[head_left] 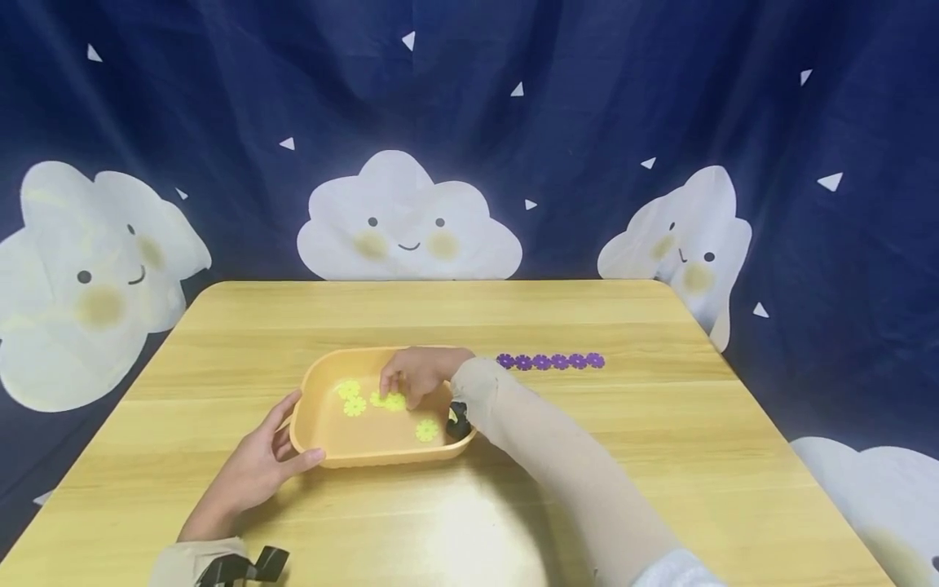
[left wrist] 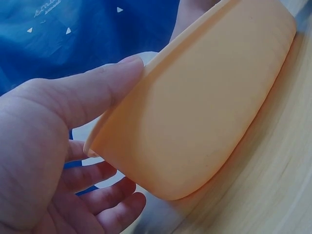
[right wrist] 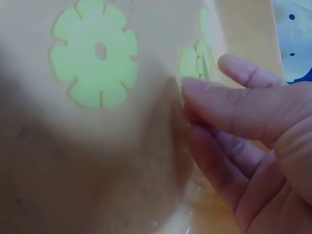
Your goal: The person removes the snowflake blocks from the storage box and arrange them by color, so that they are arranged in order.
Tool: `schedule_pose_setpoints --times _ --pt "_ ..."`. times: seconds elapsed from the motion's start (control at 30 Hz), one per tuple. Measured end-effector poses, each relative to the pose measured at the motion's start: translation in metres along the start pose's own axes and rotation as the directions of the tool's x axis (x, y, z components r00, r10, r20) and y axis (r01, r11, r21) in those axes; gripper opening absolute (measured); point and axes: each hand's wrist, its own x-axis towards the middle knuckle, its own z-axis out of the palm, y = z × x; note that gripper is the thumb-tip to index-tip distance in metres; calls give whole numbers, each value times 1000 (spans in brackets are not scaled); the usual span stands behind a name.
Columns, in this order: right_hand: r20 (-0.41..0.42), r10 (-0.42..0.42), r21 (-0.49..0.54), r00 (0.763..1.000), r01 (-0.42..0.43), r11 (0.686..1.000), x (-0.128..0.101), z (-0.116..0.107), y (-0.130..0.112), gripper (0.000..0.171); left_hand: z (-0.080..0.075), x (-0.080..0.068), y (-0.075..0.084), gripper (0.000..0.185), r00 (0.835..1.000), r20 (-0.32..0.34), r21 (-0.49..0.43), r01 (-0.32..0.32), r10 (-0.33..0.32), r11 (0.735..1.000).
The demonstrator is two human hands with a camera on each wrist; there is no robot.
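Near the middle of the wood-grain, light yellow bench (head_left: 220,359) sits a shallow, smooth, pale orange tray (head_left: 396,458) with rounded corners and a thin raised rim. Inside it lie several flat, bright yellow, flower-shaped discs (head_left: 426,430); the right wrist view shows one closely, with slots cut around its edge and a small oval hole at its centre. Two of these discs lie close together toward the tray's left side, one lies alone near the front right, and a cluster is beside the fingers of the right hand (head_left: 421,375).

Of the two hands, the left hand (head_left: 257,466) grasps the tray's left end, thumb on the rim and fingers around the outside. The right reaches into the tray with its fingers bent, thumb against the cluster; whether it pinches a disc, I cannot tell.

The beige right sleeve (head_left: 557,456) crosses over the tray's right end and, with a black ribbon-like piece (head_left: 458,421) below its cuff, hides part of that end. Beyond, to the right on the bench, runs a straight row of six purple flower-shaped pieces (head_left: 560,361). Behind hangs a dark blue cloth (head_left: 469,106) printed with white smiling clouds (head_left: 403,196) and small triangles.
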Motion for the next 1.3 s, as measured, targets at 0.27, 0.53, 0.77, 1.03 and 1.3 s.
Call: schedule_pose_setpoints --times 0.27,0.53,0.77,1.03,1.3 --pt "-9 19 40 1000 -19 999 0 2 0 44 0 0 -1 103 1000 -1 1 -4 4 1000" --pt "15 6 8 1000 -6 1000 1 1 0 47 0 2 0 103 1000 -6 -1 -3 3 1000" --pt "29 14 -2 999 -14 1000 1 2 0 47 2 3 -2 102 1000 3 -31 -1 1 1000" --pt "38 17 -68 999 -14 998 2 3 -2 71 1 2 -1 102 1000 10 -24 0 0 1000" --pt "39 19 -84 999 -16 996 1 2 -1 57 0 2 0 102 1000 5 -16 5 -5 1000"
